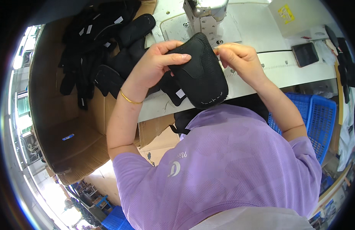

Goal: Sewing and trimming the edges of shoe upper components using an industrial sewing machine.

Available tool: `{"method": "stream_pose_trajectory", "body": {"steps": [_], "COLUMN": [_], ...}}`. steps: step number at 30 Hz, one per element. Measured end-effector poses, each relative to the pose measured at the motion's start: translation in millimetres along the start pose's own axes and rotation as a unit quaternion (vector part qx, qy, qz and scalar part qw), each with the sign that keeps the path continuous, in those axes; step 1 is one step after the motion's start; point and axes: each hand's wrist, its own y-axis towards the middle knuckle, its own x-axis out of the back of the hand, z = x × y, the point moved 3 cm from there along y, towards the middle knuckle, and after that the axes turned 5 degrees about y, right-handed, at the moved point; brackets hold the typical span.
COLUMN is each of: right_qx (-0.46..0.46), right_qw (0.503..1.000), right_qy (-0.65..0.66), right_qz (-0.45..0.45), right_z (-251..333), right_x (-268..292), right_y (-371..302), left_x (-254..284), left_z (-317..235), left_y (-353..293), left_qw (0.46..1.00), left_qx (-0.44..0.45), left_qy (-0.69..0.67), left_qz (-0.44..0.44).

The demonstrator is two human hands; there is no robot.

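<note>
My left hand (156, 61) grips a black padded fabric piece (206, 82) by its left side, thumb on top and fingers underneath. The piece is long with rounded ends, has a stitched curved panel on its face, and shows short white marks, perhaps threads, near its lower end. At its upper right edge, my right hand (242, 61) is closed in a pinch; what sits between the fingertips is too small to make out. Just beyond the piece stands the sewing machine head (206, 19). Another black piece (173, 90) with a white label lies partly under the held one.
Many black fabric pieces (104, 46) with white labels are heaped at the left, in and over a large cardboard box (89, 142). On the white machine table (273, 71) a phone (305, 54) lies at the right. A blue plastic basket (323, 122) stands below the table's right end.
</note>
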Motion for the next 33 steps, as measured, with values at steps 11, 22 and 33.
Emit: {"method": "stream_pose_trajectory", "body": {"steps": [11, 22, 33], "right_qx": [-0.116, -0.054, 0.079], "right_qw": [0.952, 0.964, 0.985], "right_qy": [0.089, -0.021, -0.152], "right_qz": [-0.27, -0.259, -0.016], "right_z": [-17.4, -30.8, 24.8], "right_x": [135.2, 150.7, -7.5], "right_y": [54.3, 229.6, 6.0], "left_x": [-58.4, -55.4, 24.1], "left_z": [32.1, 34.4, -56.0], "left_y": [-49.2, -46.8, 0.8], "left_qw": [0.692, 0.67, 0.966], "left_qx": [-0.095, -0.205, -0.188], "left_qy": [0.701, 0.697, 0.07], "left_qz": [-0.143, -0.152, -0.165]}}
